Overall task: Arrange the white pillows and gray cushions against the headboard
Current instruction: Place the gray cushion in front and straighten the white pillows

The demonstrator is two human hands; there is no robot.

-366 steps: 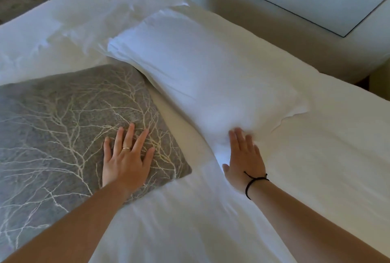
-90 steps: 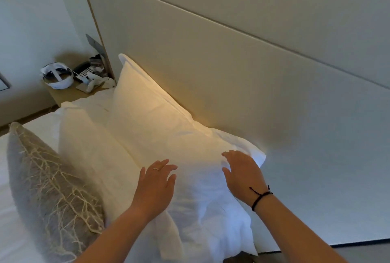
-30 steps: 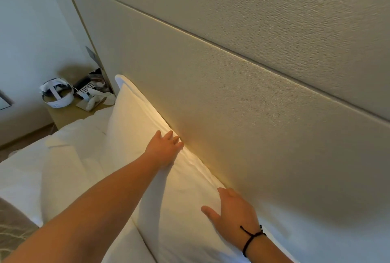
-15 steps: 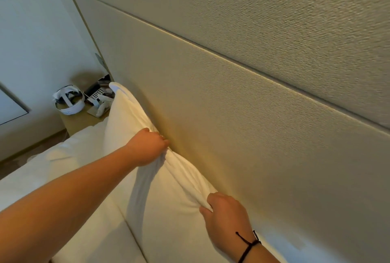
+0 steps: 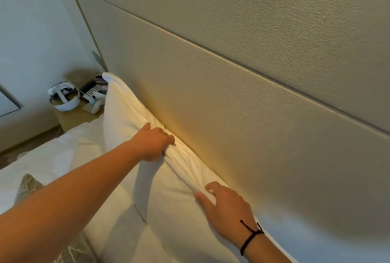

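The white pillow point(image 5: 135, 127) stands on its long edge, top seam pressed right up against the headboard point(image 5: 242, 98), warm yellow light glowing along that line. The left hand point(image 5: 153, 143) is on the pillow's top ridge, fingers point(image 5: 168, 138) curled over it and bunching the cloth into tight creases: that is a clenched grip on the fabric. The right hand point(image 5: 228, 205) sits further along the same ridge, palm down; its fingers point(image 5: 202, 196) are spread and only lightly curled, pressing on the cover, nothing pinched that I can see. A black cord bracelet point(image 5: 251, 235) circles that wrist.

A second white pillow point(image 5: 69, 146) lies lower in front of the first, softly rumpled. Down at the lower left, a gray cushion point(image 5: 27, 186) with a pale branching pattern pokes in, mostly hidden behind the left forearm and cut by the frame edge; more of the same gray fabric shows at the bottom edge, and I cannot tell whether it is one cushion or two.

The headboard is a grainy, pebbled beige surface split by straight horizontal grooves. Beyond the pillow's far corner sits a wooden bedside desk point(image 5: 69, 119), carrying a white looped headset strap point(image 5: 63, 98) and a keypad phone point(image 5: 92, 91), half hidden by the pillow; the small white bits beside it are too small to make out.
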